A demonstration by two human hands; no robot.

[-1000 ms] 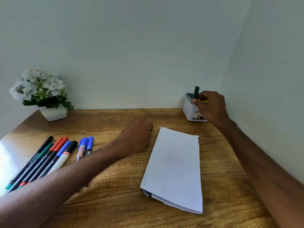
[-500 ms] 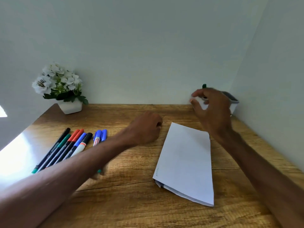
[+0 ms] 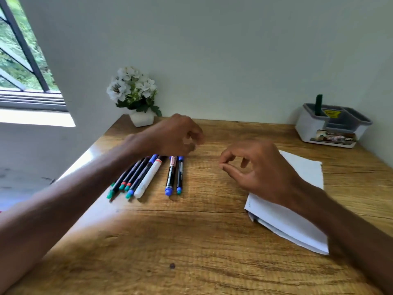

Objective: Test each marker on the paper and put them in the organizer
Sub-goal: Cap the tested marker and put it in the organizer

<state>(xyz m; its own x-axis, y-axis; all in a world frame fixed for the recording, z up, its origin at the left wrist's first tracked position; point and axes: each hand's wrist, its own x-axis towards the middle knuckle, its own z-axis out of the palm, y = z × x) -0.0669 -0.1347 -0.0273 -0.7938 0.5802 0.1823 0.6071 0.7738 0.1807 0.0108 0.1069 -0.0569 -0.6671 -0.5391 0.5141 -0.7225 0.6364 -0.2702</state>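
**Desk** [image 3: 191, 241]: wood-grain top, set into a corner of pale walls.

**Markers, loose** [image 3: 133, 177]: seven, lying on the left half of the desk with their near ends toward the person.
- Five lie close together and slanted. Four have dark barrels with green, red and blue ends. The fifth is a white-barrelled marker [image 3: 148, 177] on the right of the group.
- Just to the right, a little apart, lies a pair [image 3: 171, 175]: one with a blue end and a labelled barrel, and one slimmer.

**Green marker** [image 3: 318, 105]: upright in the organizer's rear left compartment.

**Organizer** [image 3: 308, 126]: white body with grey inner dividers, at the far right corner of the desk, well apart from the loose markers.

**Paper** [image 3: 308, 173]: white and folded, lying on the right half of the desk with the right forearm partly over it.

**Left hand** [image 3: 176, 135]: over the far ends of the loose markers, fingers curled in. Nothing shows in its grip. The blur hides whether it touches the markers.

**Right hand** [image 3: 257, 169]: held between the pair and the paper. The fingers are bent and the thumb tip nearly meets the fingertips. It holds nothing.

**Potted white flowers** [image 3: 136, 96]: in a white pot at the far left of the desk, against the wall.

**Window** [image 3: 21, 60]: on the left, with greenery outside.
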